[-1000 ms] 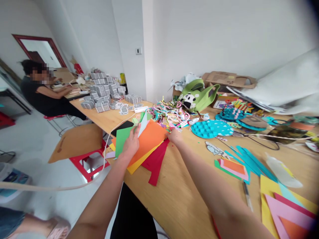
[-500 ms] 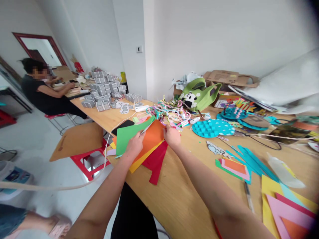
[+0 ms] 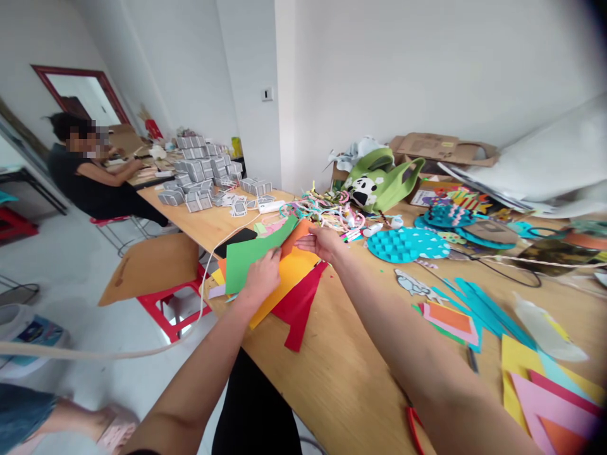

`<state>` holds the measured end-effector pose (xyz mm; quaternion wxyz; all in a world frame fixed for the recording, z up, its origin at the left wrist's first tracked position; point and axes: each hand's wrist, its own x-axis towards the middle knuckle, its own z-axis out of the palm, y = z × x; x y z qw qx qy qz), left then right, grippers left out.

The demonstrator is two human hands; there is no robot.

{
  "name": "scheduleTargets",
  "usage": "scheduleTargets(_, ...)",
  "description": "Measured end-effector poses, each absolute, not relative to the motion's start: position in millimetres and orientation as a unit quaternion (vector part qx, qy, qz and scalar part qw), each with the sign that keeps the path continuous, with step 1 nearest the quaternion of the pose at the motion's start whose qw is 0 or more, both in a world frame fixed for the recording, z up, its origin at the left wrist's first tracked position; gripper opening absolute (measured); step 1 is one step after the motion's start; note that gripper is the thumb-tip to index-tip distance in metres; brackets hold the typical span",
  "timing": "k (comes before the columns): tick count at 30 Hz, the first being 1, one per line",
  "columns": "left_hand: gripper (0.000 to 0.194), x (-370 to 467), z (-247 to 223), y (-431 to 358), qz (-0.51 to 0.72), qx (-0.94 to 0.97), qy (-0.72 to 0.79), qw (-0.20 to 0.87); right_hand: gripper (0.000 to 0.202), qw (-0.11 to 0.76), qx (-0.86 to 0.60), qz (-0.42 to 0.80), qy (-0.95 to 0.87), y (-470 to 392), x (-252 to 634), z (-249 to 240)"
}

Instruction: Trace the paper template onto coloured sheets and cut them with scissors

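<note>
My left hand (image 3: pixel 263 275) is closed on the lower right part of a green sheet (image 3: pixel 251 253), whose upper edge curls up. At the right edge of an orange sheet (image 3: pixel 294 237), my right hand (image 3: pixel 324 244) pinches it, with some fingers stretched out beneath the thumb. Under these lie a yellow-orange sheet (image 3: pixel 289 278) and a red piece (image 3: pixel 300 309) with a notched lower end, both on the wooden table (image 3: pixel 332 360).
Tangled colourful cords (image 3: pixel 327 208), a green panda bag (image 3: pixel 374 183) and turquoise ovals (image 3: pixel 408 245) lie behind. Red-handled scissors (image 3: pixel 413 426) are near the front edge. A person (image 3: pixel 95 170) sits at the far left beyond stacked grey boxes (image 3: pixel 199 170).
The orange sheet has shifted left and folded in under the green one, showing more of the yellow-orange sheet. My right hand has opened out and turned. Red scissor handles show more.
</note>
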<state>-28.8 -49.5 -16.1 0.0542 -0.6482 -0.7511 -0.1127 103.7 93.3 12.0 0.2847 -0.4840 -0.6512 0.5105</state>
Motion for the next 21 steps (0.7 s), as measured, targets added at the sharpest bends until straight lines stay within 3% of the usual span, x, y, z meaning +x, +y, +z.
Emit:
scheduleTargets(3, 0.063, -32.2, -14.6, -47.6, -0.112, -0.628, -0.769, 0.042, 0.032, 0.274, -0.501, 0.487, -0.661, 99.6, 114.8, 13.3)
scheduleTargets(7, 0.086, -39.5, -10.5, -48.1, -0.141, -0.656, -0.741, 0.038, 0.015, 0.217, -0.569, 0.414, -0.677, 106.2, 137.5, -1.7)
scheduleTargets(9, 0.088, -42.4, -10.4, -48.7, -0.149, -0.665, -0.731, 0.037, 0.017, 0.192, -0.593, 0.376, -0.685, 107.4, 144.7, -11.5)
scheduleTargets(15, 0.064, -45.1, -18.5, -47.1, -0.137, -0.652, -0.746, 0.001, 0.018, 0.193, -0.607, 0.329, -0.697, 110.4, 140.5, -24.9)
scheduleTargets(21, 0.049, -36.0, -21.7, -47.6, -0.125, -0.644, -0.754, 0.011, 0.010, 0.230, -0.557, 0.412, -0.684, 107.4, 124.7, -20.6)
